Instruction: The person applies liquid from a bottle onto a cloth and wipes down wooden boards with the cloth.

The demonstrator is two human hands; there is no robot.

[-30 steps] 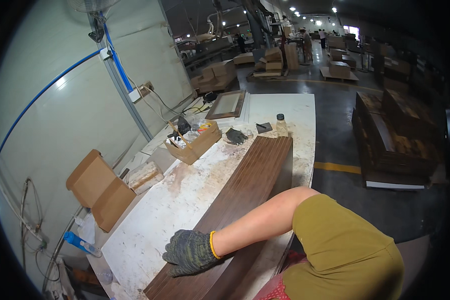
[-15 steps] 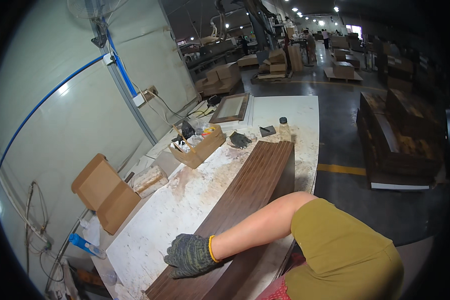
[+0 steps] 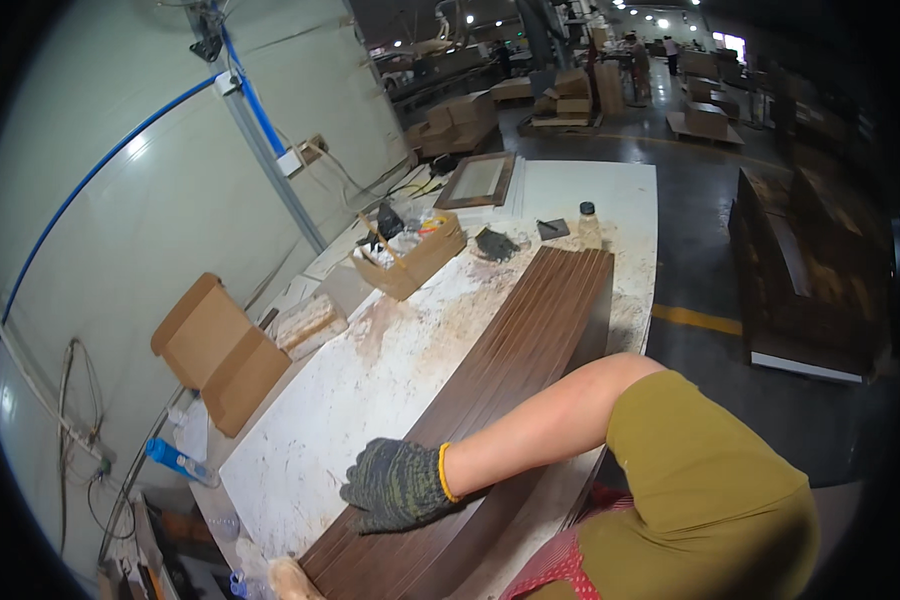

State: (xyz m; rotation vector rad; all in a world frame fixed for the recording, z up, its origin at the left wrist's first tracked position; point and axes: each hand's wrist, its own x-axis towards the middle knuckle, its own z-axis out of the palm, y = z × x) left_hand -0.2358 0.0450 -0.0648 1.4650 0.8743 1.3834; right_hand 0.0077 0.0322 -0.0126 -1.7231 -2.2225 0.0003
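Note:
A row of long dark brown wooden boards [image 3: 515,345], packed side by side, runs lengthwise along the white worktable [image 3: 310,430]. My right hand [image 3: 398,487], in a dark grey-green knitted glove with a yellow cuff, is closed over the near part of the boards at their left edge. Its fingertips are hidden beneath the glove. At the boards' near end, low in the picture, a bare part of my left hand [image 3: 292,580] shows. Its fingers are blurred and cut off by the lower edge.
Left of the boards lie an open cardboard box [image 3: 235,385], a wrapped block [image 3: 310,325] and a blue-capped bottle [image 3: 180,462]. Farther off are a carton of odds and ends [image 3: 415,262], a loose glove [image 3: 495,243], a small jar [image 3: 589,228] and a frame [image 3: 477,180]. Brown panels [image 3: 810,290] stand stacked at right.
My view has shifted, so the table scene sits a little higher and farther right. My left hand has come into view at the boards' near end. My right hand stays on the boards.

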